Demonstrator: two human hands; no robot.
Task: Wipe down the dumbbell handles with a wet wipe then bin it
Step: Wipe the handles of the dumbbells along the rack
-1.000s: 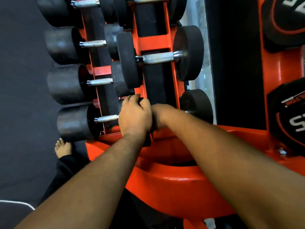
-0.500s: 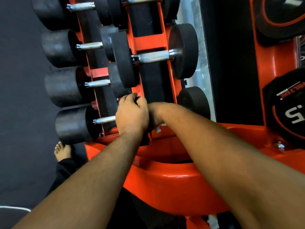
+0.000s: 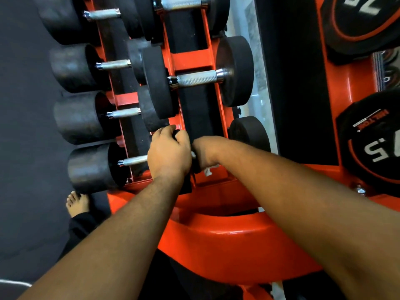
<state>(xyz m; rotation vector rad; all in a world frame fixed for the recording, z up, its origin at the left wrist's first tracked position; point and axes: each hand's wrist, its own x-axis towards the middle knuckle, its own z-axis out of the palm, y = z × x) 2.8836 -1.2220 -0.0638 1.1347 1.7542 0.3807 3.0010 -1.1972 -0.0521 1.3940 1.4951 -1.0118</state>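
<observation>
1. I think I am in the wiping step. My right hand (image 3: 204, 153) curls round the wet wipe (image 3: 208, 171) on the nearest dumbbell handle, mid-frame.
2. My left hand (image 3: 168, 152) grips that dumbbell's black end.
3. The handle runs left to right.
4. Next, I should rub along it.

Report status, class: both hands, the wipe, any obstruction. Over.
Left hand grips the nearest dumbbell's end weight. Right hand wrapped round its handle, white wipe poking out beneath. Nothing in the way.
</observation>
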